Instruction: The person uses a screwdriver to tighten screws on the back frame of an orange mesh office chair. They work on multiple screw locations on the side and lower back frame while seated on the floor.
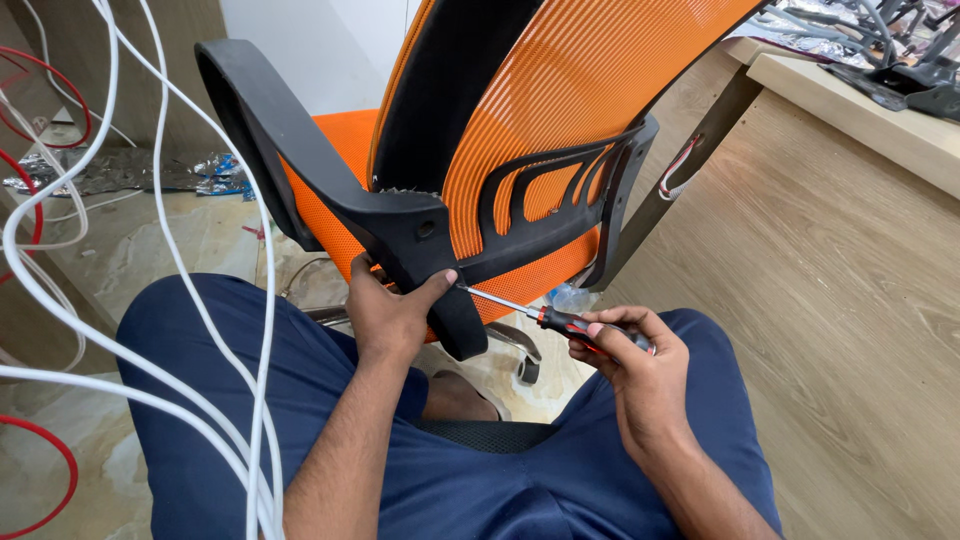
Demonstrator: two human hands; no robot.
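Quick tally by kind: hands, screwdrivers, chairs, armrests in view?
Hands: 2 (left hand, right hand)
Screwdriver: 1
Chair: 1
Armrest: 1
Total: 5

1. Screwdriver (545,318): tip hidden against the black armrest bracket (425,250), behind the left hand (390,312) thumb; screw not visible.
2. Chair back (560,110): top cut off by the frame edge.
3. Chair base: mostly hidden behind the seat and legs.
4. White cables (180,260): both ends run out of frame.
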